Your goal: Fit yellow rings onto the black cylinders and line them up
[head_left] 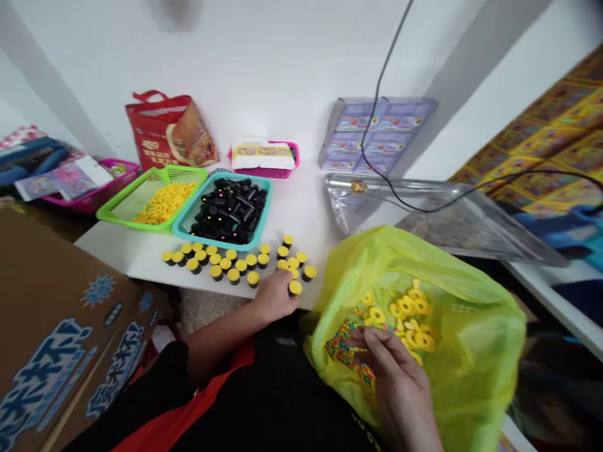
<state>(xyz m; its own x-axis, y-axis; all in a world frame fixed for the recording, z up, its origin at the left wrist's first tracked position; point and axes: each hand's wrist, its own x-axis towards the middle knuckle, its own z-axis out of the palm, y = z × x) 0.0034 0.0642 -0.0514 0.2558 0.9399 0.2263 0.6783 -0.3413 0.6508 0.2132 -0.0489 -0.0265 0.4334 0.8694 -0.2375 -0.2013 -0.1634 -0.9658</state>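
Note:
My left hand [274, 297] is closed at the table's front edge, its fingers curled against a small black cup with a yellow top [294, 288]. Several more yellow-topped black cups [234, 276] stand upright in loose rows beside and behind it. Inside a translucent yellow plastic bag [475, 370], my right hand [398, 376] hovers with its fingers stretched out and slightly bent over small multicoloured beads [343, 342]. Its fingertips reach the beads, and I see nothing held between them. Yellow ring-shaped pieces [417, 307] lie in the bag just beyond this hand.
Behind the cups are a turquoise basket [264, 220] of black cylinders and a green basket [110, 210] of yellow pieces. A red bag [164, 135], a pink basket [268, 172] and purple boxes [377, 135] line the wall. A black cable [377, 100] hangs above a clear-plastic-wrapped tray [452, 220]. Cardboard boxes [61, 301] fill the left.

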